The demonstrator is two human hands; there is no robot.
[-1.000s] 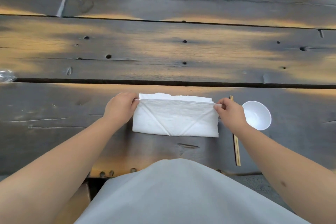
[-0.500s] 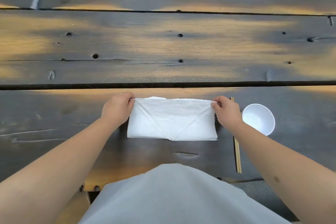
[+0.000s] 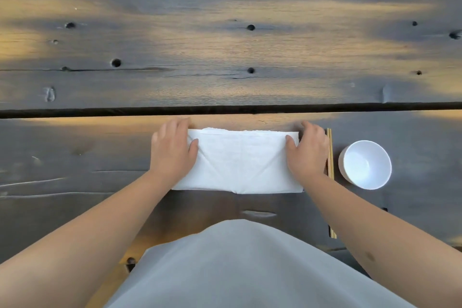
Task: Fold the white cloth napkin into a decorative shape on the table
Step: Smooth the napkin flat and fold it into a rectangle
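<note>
The white cloth napkin [image 3: 240, 162] lies folded into a wide rectangle on the dark wooden table [image 3: 225, 57], with diagonal creases meeting at its near edge. My left hand [image 3: 172, 150] lies flat over the napkin's left end, thumb on the cloth and fingers stretched along the far left corner. My right hand [image 3: 308, 152] lies the same way over the right end, thumb on the cloth. Both hands press down; neither pinches the cloth.
A pair of wooden chopsticks [image 3: 330, 155] lies just right of my right hand, pointing away from me. A white bowl [image 3: 365, 164] stands to their right. A gap between planks [image 3: 100, 112] runs just beyond the napkin. My grey apron [image 3: 240, 265] covers the near edge.
The hands pinched the napkin's far corners and drew that edge over the layer behind it. Now they have let go of the corners and lie flat on the two ends.
</note>
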